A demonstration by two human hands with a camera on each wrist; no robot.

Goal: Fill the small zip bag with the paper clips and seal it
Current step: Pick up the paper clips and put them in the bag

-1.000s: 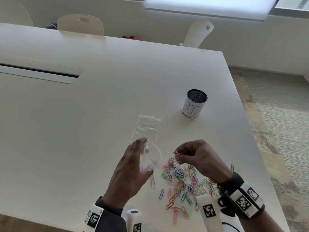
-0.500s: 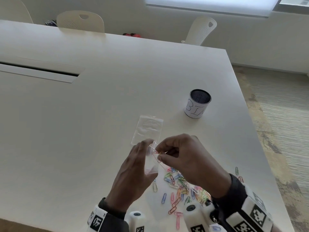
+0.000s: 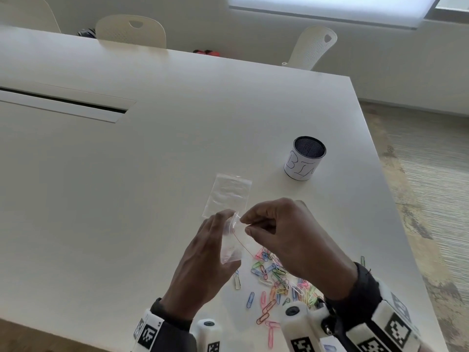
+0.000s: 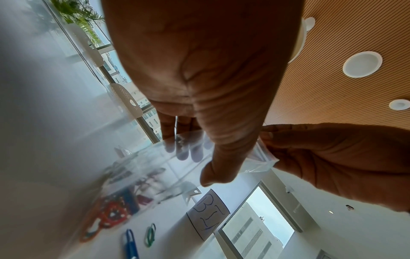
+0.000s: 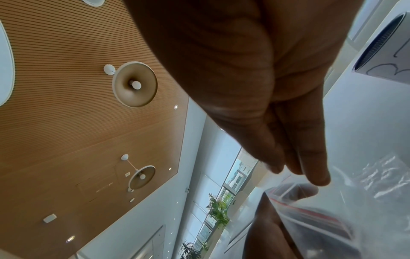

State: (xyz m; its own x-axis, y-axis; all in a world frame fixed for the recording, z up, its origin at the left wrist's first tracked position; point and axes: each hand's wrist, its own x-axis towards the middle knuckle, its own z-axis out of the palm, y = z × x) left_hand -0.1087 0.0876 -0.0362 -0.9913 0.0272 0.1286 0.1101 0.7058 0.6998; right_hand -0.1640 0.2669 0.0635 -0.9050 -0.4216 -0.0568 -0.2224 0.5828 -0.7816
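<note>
Your left hand [image 3: 203, 260] grips the small zip bag [image 3: 232, 246] above the table, mouth toward your right hand [image 3: 286, 237], whose fingertips are pinched at the opening, on a clip or not I cannot tell; hold the mouth wide and let clips drop well inside. The paper clips [image 3: 276, 280] lie scattered just beneath on the white table [image 3: 127, 174]. Farther off sit a spare bag [image 3: 228, 195] and a mesh cup [image 3: 304, 161], with chairs [image 3: 132, 31] beyond.
</note>
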